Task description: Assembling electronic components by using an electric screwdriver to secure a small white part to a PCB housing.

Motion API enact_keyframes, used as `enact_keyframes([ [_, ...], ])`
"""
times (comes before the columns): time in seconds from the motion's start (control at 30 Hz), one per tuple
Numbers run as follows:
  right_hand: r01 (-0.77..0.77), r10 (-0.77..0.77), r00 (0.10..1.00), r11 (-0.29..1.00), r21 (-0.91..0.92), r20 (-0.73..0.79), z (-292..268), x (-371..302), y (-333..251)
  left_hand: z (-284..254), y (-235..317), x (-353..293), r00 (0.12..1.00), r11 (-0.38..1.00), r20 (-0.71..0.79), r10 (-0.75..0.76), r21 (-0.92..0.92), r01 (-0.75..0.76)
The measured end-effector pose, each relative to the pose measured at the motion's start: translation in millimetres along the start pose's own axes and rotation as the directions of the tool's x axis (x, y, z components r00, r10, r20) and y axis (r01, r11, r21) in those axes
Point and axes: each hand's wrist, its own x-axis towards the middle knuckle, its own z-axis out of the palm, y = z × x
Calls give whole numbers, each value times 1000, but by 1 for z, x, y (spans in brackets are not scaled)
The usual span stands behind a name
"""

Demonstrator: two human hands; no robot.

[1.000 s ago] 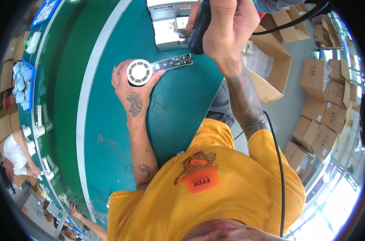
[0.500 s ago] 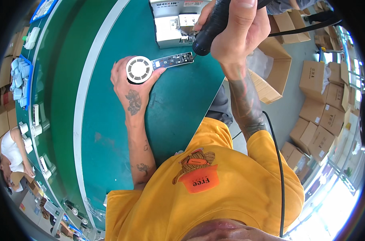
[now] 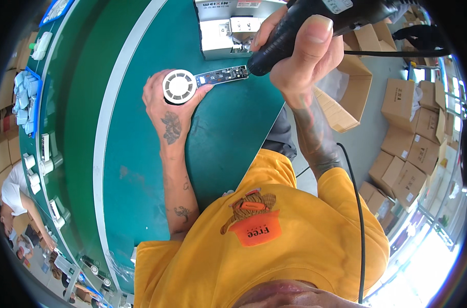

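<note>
My left hand (image 3: 160, 110) is wrapped round a device with a round, white, slotted head (image 3: 179, 86), low over the green work table. From that head a narrow handle points right, its dark circuit board (image 3: 224, 76) bare on top. My left thumb lies along the handle's near edge. In my right hand (image 3: 303, 64) is a black electric screwdriver (image 3: 279, 43), held slanting, its nose down at the handle's far right end. The bit's tip is too small to make out against the board.
Just beyond the board stands a boxy metal machine (image 3: 220, 36). A black cable (image 3: 393, 53) runs right from the screwdriver. Left of the table's pale rail (image 3: 104, 123) is a green belt (image 3: 74, 133) with white parts along its far side. Open cardboard boxes (image 3: 359, 84) stand at right; a co-worker (image 3: 20, 195) is far left.
The screwdriver's rear end has tipped to the right and come further into view, while its nose stays by the board's end. My left hand barely moves. The co-worker's arm has stretched toward the belt.
</note>
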Motion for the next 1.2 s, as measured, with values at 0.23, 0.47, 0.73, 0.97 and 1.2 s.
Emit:
enact_keyframes([
  [0.23,39,47,980,905,423,-192,25,57,-45,10,7,-5,1000,997,23,17,-73,-16],
  [0.47,364,-356,931,900,240,-78,58,70,27,18,11,-11,998,992,65,-3,-124,11],
  [0.73,-160,145,987,913,376,70,47,29,-23,16,18,-7,996,992,89,0,-125,11],
  [0.97,-177,157,984,919,352,85,60,25,-7,17,12,-5,996,990,84,8,-143,4],
  [1.2,-146,151,988,922,360,15,76,16,16,19,-8,5,997,991,71,33,-131,-24],
])
